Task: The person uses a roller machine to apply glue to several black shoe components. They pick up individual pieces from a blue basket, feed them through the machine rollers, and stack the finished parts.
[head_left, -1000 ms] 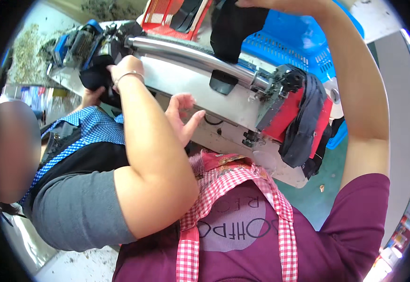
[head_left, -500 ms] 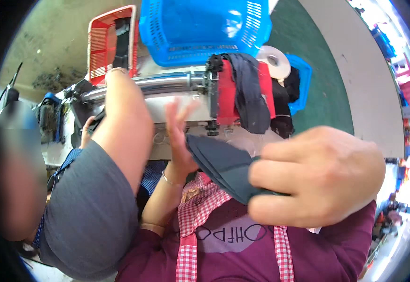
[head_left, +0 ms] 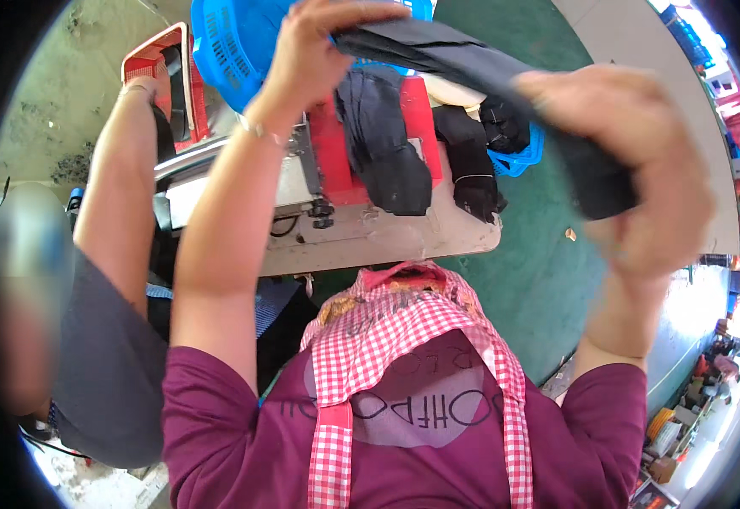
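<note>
Between my raised hands stretches a layered bundle of dark socks (head_left: 446, 55), pulled out long over the table. My left hand (head_left: 315, 47) is closed on its left end, above the blue basket. The other end is in my right hand (head_left: 641, 161), closed and blurred, with a dark part of the bundle hanging below the fingers. Under the held bundle, more dark socks (head_left: 383, 148) lie flat across a red surface (head_left: 421, 110). Beside them is a black bundle (head_left: 468, 170) with a thin band round it.
A machine with a metal roller (head_left: 196, 161) stands left of the red surface. A co-worker's arm (head_left: 120, 170) reaches to a red basket (head_left: 154, 55) holding dark pieces. A large blue basket (head_left: 226, 51) stands behind; a small blue basket (head_left: 523, 157) is at right. The table edge (head_left: 378, 259) is near me.
Both my hands have risen and moved away from my chest. My left hand, open beside the bundle before, now grips its end, and the bundle is stretched out. The view has shifted right.
</note>
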`<act>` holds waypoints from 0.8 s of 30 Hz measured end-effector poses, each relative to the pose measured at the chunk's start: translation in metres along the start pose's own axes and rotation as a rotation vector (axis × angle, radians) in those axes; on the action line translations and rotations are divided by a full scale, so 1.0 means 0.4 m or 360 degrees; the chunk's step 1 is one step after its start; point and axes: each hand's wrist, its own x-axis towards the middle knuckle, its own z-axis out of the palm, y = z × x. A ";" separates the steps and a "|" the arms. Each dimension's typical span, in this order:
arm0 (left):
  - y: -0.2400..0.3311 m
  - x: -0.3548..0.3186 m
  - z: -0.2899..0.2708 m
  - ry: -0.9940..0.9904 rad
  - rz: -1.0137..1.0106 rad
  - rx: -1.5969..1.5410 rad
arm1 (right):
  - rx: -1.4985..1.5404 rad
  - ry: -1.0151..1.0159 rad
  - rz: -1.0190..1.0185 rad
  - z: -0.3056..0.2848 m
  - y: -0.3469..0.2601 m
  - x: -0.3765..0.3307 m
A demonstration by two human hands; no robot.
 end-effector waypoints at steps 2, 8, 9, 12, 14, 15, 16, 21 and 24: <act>-0.178 -0.022 -0.035 -0.0355 0.0329 0.0474 | -0.0018 0.0086 -0.0199 0.183 -0.012 -0.019; -0.211 -0.166 -0.011 -0.1710 -0.0357 0.0719 | 0.0796 -0.0229 0.0268 0.608 -0.063 -0.216; -0.237 -0.220 -0.015 -0.1698 -0.0552 0.0628 | 0.0892 -0.0263 0.0377 0.649 -0.063 -0.259; -0.196 -0.254 -0.041 -0.1697 -0.0419 0.0885 | 0.0758 -0.0691 0.0869 0.766 -0.064 -0.478; -0.174 -0.286 -0.049 -0.1644 -0.0413 0.0984 | 0.0765 -0.0843 0.0950 0.838 -0.087 -0.594; -0.165 -0.290 -0.067 -0.1583 -0.0362 0.1085 | 0.0746 -0.0971 0.1051 0.863 -0.113 -0.605; -0.151 -0.289 -0.079 -0.1430 -0.0318 0.1117 | 0.0762 -0.0961 0.1062 0.890 -0.139 -0.614; 0.026 -0.272 -0.087 -0.0901 -0.0452 0.0580 | 0.0628 -0.0844 0.1168 0.972 -0.147 -0.677; 0.149 -0.305 -0.092 -0.0678 -0.0593 -0.0142 | 0.0620 -0.0786 0.1190 0.940 -0.143 -0.673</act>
